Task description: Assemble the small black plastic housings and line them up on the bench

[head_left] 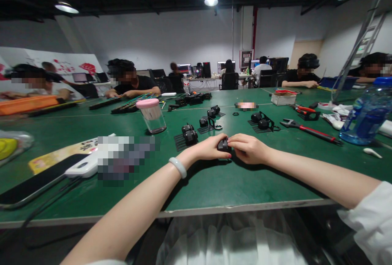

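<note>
My left hand (208, 148) is closed round a small black plastic part (224, 145), low over the green table. From the other side, the bent fingers of my right hand (249, 149) pinch at the edge of that same part; their tips partly hide it. Just beyond my left hand lies a black assembly with rounded pieces on a slatted plate (187, 135). Similar black assemblies stand farther off, one near the middle (208, 123) and one to the right (262, 121). A small black ring (235, 113) lies flat between them.
Red-handled pliers (315, 131) and a blue water bottle (364, 112) are on the right. A pink-lidded clear cup (151, 116), a phone (39, 179) and a white charger (82, 166) with cables sit left. Other people work along the table's far side.
</note>
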`<action>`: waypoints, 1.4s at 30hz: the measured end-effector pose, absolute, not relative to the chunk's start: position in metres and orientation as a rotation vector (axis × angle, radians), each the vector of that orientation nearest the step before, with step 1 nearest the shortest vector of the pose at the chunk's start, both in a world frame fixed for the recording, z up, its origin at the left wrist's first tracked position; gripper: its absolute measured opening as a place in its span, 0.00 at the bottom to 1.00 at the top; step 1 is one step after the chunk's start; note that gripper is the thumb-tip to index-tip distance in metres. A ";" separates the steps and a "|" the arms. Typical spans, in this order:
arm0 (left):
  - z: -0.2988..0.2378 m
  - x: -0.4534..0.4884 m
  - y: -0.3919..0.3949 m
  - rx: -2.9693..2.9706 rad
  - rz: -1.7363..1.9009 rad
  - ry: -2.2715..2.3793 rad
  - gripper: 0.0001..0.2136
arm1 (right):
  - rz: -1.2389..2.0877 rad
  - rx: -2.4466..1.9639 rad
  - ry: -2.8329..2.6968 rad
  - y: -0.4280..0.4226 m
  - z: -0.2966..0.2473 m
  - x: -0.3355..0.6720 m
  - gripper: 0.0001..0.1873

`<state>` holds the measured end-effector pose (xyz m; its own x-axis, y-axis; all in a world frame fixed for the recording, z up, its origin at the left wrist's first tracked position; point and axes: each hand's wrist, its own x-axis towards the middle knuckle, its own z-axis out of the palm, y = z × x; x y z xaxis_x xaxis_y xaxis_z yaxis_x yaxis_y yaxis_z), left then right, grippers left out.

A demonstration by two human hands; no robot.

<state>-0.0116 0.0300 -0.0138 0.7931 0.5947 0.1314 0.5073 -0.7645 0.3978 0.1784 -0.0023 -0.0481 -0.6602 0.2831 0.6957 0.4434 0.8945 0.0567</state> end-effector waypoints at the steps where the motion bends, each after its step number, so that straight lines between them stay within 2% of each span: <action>1: -0.014 -0.012 0.030 2.641 0.356 0.836 0.25 | -0.282 -0.526 -2.329 -0.002 -0.048 0.178 0.16; 13: -0.014 -0.011 0.030 2.626 0.358 0.860 0.25 | -0.188 -0.671 -2.291 0.004 -0.051 0.179 0.17; 19: -0.014 -0.012 0.029 2.640 0.348 0.854 0.24 | -0.116 -0.881 -2.420 0.014 -0.059 0.178 0.11; 22: -0.014 -0.012 0.029 2.639 0.341 0.863 0.24 | -0.129 -0.895 -2.382 0.013 -0.059 0.179 0.12; 27: -0.015 -0.012 0.029 2.633 0.346 0.868 0.25 | -0.222 -0.743 -2.278 0.004 -0.051 0.183 0.16; 33: -0.015 -0.012 0.030 2.630 0.342 0.851 0.26 | -0.390 -0.426 -2.382 -0.004 -0.046 0.182 0.13; 42: -0.015 -0.011 0.030 2.617 0.347 0.847 0.26 | -0.420 -0.443 -2.380 -0.005 -0.045 0.182 0.14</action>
